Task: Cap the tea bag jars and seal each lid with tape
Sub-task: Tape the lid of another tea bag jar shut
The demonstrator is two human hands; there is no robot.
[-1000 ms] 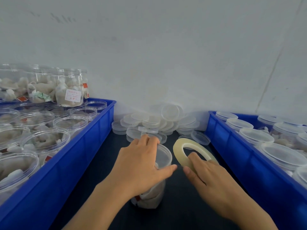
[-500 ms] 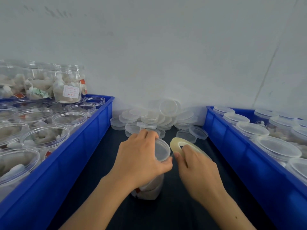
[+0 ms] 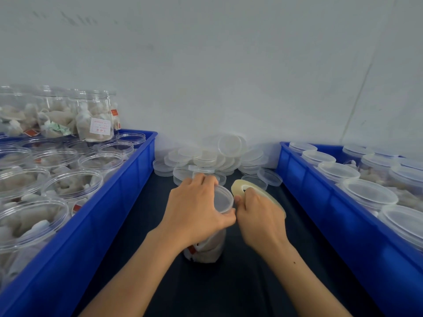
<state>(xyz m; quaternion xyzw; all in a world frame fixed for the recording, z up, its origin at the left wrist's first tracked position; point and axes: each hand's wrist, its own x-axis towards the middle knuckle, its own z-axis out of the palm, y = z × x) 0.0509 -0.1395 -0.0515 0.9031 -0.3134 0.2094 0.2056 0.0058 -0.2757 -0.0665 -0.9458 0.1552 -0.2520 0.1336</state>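
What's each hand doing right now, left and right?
Left hand: fingers curled round the lid of the jar, gripping it.
Right hand: holding the tape roll.

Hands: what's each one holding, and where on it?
Left hand grips the jar around its lidded top. Right hand holds the tape roll, fingers through its ring, beside the lid.

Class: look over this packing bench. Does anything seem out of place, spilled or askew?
Nothing spilled. The spare lids lie in a loose, uneven heap by the wall, one lid tipped up on edge. The jars sit orderly in both crates.
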